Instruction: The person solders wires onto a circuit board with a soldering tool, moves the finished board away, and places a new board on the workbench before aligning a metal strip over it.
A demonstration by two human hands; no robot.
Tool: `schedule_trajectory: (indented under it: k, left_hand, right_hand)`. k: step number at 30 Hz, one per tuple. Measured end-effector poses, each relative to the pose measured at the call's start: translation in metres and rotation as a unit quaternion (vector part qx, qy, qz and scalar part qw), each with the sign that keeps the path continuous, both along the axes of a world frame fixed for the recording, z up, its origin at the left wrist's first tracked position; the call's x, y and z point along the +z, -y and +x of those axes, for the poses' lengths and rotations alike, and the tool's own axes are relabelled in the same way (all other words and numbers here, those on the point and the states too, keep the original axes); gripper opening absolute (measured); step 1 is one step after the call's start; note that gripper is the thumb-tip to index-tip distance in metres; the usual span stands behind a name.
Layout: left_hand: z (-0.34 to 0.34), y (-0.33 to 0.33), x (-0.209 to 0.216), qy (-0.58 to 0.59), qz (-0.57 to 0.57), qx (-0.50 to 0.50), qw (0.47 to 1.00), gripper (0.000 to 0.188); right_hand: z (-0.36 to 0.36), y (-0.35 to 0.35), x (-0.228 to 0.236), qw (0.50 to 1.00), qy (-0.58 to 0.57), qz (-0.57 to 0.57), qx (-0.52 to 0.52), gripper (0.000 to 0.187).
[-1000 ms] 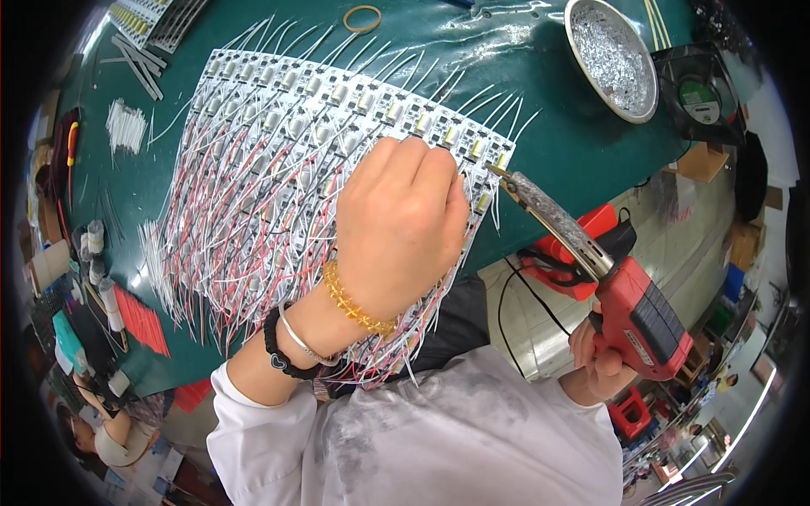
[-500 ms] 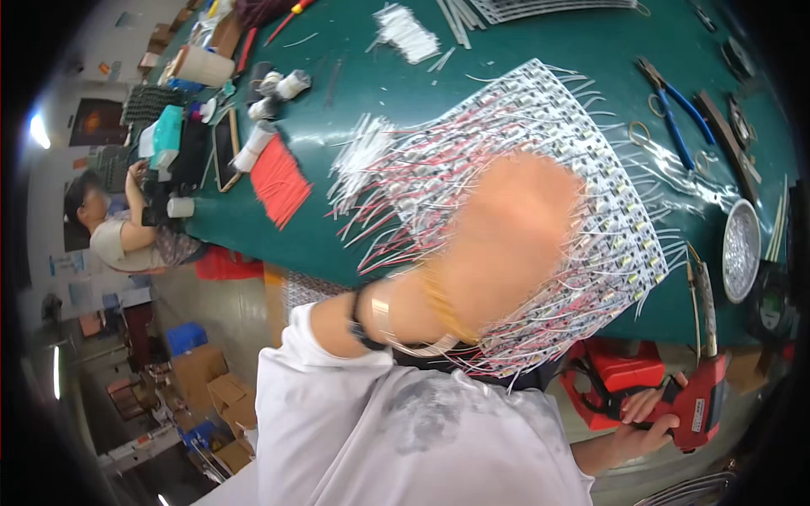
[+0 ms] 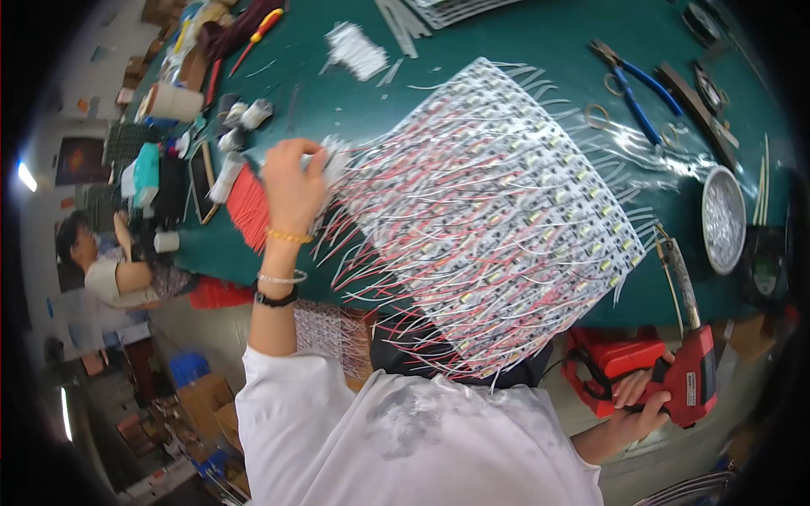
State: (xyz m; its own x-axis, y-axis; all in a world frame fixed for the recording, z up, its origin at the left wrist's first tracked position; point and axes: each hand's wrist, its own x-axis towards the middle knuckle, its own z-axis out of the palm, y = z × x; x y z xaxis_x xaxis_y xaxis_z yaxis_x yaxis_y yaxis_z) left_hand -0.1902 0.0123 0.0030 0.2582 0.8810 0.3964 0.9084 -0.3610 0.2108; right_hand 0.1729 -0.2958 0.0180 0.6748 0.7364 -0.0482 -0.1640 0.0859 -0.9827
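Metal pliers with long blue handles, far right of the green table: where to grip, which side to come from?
Probably both blue handles, from above and the near side. The metal pliers appear to lie flat on the green table, jaws pointing away and left, handles splayed toward the near right, so a palm could close over both.

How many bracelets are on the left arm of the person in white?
3: a yellow beaded bracelet nearest the left hand, then a silvery bracelet, then a black bracelet nearest the sleeve.

One soldering gun [image 3: 693,371]; one bowl [image 3: 706,228]; one pair of blue-handled pliers [image 3: 622,66]
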Motion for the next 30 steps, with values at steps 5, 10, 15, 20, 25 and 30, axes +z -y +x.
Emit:
schedule_trajectory:
  k: [5, 10, 15, 20, 25, 30]
  left_hand:
    - [0.024, -0.002, 0.031, -0.087, 0.008, -0.007, 0.996, 0.004]
    - [0.071, 0.006, 0.050, -0.042, -0.020, -0.014, 0.999, 0.007]
    - [0.073, -0.006, 0.049, -0.090, -0.060, -0.032, 0.994, 0.009]
    - [0.009, -0.003, 0.027, -0.071, -0.116, -0.038, 0.990, 0.015]
    - [0.005, 0.006, 0.008, -0.017, -0.105, -0.036, 0.994, 0.012]
    - [0.003, 0.005, -0.003, 0.082, -0.096, 0.017, 0.992, 0.010]
  right_hand:
    - [0.002, 0.011, -0.010, 1.000, 0.019, 0.021, -0.009, 0.071]
    - [-0.003, 0.010, -0.004, 0.999, 0.039, -0.010, -0.005, 0.074]
    - [0.006, 0.050, -0.013, 0.998, 0.024, 0.007, -0.050, 0.074]
    - [-0.002, 0.032, -0.004, 0.995, -0.009, -0.014, -0.102, 0.075]
    - [-0.002, 0.015, -0.009, 0.999, -0.004, 0.035, -0.025, 0.068]
    - [-0.007, 0.007, -0.009, 0.999, 0.022, 0.032, -0.026, 0.071]
